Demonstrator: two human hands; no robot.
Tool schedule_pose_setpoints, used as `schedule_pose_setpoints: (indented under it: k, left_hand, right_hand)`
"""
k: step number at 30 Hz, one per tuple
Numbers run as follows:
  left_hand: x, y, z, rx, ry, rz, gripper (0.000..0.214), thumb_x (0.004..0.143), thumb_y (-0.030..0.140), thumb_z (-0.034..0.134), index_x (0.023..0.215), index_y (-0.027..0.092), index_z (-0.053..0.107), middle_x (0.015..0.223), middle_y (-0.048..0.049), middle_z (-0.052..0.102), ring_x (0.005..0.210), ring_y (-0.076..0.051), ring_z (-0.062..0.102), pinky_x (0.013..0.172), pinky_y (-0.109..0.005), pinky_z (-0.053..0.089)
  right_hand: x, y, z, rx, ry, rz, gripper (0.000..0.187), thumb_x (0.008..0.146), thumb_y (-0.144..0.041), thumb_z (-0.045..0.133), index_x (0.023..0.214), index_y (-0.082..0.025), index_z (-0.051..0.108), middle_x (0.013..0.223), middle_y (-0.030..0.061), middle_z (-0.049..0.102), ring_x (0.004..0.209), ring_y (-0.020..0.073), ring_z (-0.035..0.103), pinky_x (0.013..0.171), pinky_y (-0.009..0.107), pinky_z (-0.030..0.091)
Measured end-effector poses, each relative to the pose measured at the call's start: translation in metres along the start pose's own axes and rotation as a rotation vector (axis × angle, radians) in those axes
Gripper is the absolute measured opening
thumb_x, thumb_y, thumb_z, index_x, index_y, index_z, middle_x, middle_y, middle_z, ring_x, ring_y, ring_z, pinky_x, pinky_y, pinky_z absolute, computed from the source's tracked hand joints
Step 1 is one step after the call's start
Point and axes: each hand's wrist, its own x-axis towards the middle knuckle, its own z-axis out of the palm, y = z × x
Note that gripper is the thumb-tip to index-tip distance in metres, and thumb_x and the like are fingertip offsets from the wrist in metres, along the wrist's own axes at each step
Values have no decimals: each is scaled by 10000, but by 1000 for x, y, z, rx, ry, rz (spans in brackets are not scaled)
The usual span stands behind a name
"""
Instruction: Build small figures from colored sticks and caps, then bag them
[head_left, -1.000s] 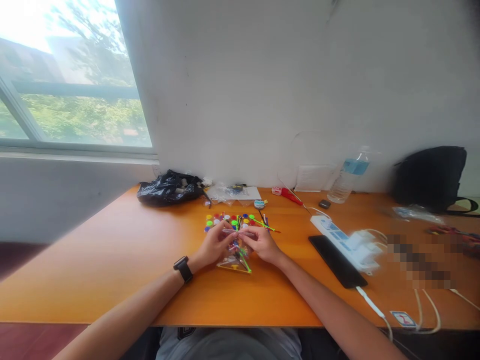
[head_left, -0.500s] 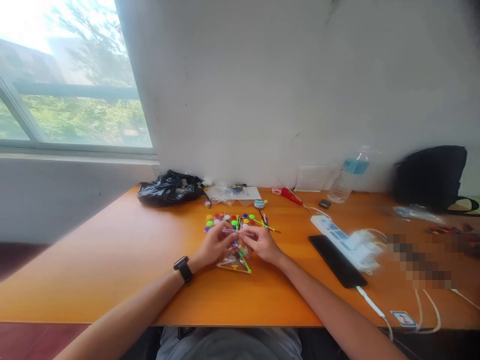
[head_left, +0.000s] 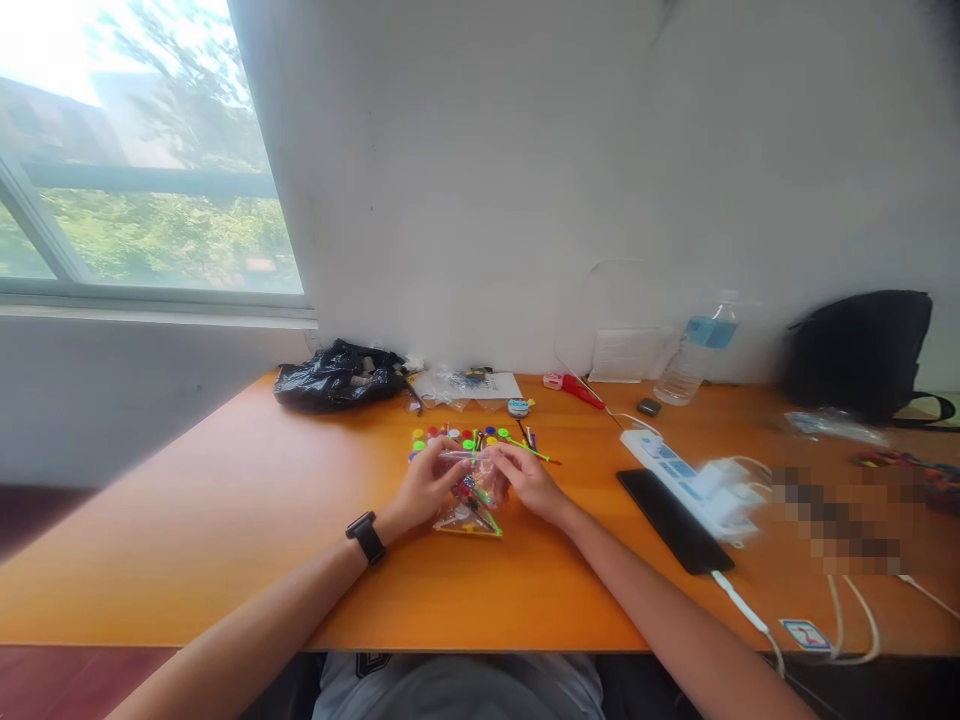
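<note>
A small clear plastic bag (head_left: 471,505) holding coloured sticks and pieces stands on the orange table (head_left: 225,520) in front of me. My left hand (head_left: 426,487) pinches the bag's top edge on the left. My right hand (head_left: 527,482) pinches the same top edge on the right, fingers curled. Just beyond the bag lie several coloured round caps (head_left: 442,438) and loose coloured sticks (head_left: 525,446). A black watch (head_left: 365,537) is on my left wrist.
A black plastic bag (head_left: 337,374) and papers (head_left: 480,385) lie by the wall. To the right are a water bottle (head_left: 696,360), a power strip (head_left: 690,474) with plugs, a black phone (head_left: 673,520), cables and a black bag (head_left: 862,350).
Both hands have lifted the bag's top edge slightly away from me; the bag looks a little more upright. Nothing else moved.
</note>
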Motion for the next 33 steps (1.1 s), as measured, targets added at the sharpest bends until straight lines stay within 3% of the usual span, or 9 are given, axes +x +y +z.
schedule_pose_setpoints:
  k: [5,8,13,14,17,21,25,33]
  left_hand:
    - [-2,12,0,-117,-31,-93,530,948,564,710,1307,217,530,1093,-92,743,879,-198,732,740,-290,586]
    - [-3,18,0,-137,-52,-130,561,962,582,680,1358,231,495,1139,-101,735,935,-210,741,746,-294,596]
    - [1,11,-3,-47,7,-73,535,953,563,697,1332,222,537,1124,-93,725,875,-177,715,710,-271,564]
    - [2,10,-3,-25,15,-54,519,945,555,709,1307,215,560,1100,-88,727,857,-172,706,706,-267,555]
    - [3,10,-3,29,11,-6,441,950,545,703,1206,193,632,1028,-82,728,844,-173,680,698,-260,537]
    - [1,19,-4,136,-53,25,376,964,530,682,1024,159,705,938,-83,724,793,-169,640,689,-261,513]
    - [-1,22,-5,237,-99,54,396,972,532,660,957,144,743,854,-80,721,759,-177,624,674,-262,484]
    - [-3,22,-6,376,-176,91,405,1004,512,599,948,139,747,827,-62,716,711,-152,560,628,-237,419]
  right_hand:
    - [3,-1,-2,12,51,-12,457,928,-636,685,935,-182,737,678,-6,661,500,134,582,480,256,468]
    - [8,-2,-12,130,122,36,468,885,-633,739,933,-168,745,665,-12,655,471,120,555,461,254,464]
    - [21,-1,-56,443,497,67,379,778,-487,877,919,-166,734,678,-9,687,510,122,605,471,234,516]
    - [24,0,-66,493,594,53,336,778,-434,881,906,-165,725,683,-1,698,519,129,627,486,237,538]
    - [29,3,-97,500,721,27,217,866,-366,800,914,-190,683,749,25,748,616,152,715,561,240,597]
    - [31,12,-126,456,850,27,180,929,-350,724,875,-220,612,724,29,742,679,183,752,614,277,640]
    - [33,25,-142,353,906,74,184,943,-313,694,840,-230,566,710,32,732,683,180,749,656,295,658]
    - [29,42,-145,-153,812,182,175,896,-288,667,753,-214,598,646,47,668,598,201,659,607,313,561]
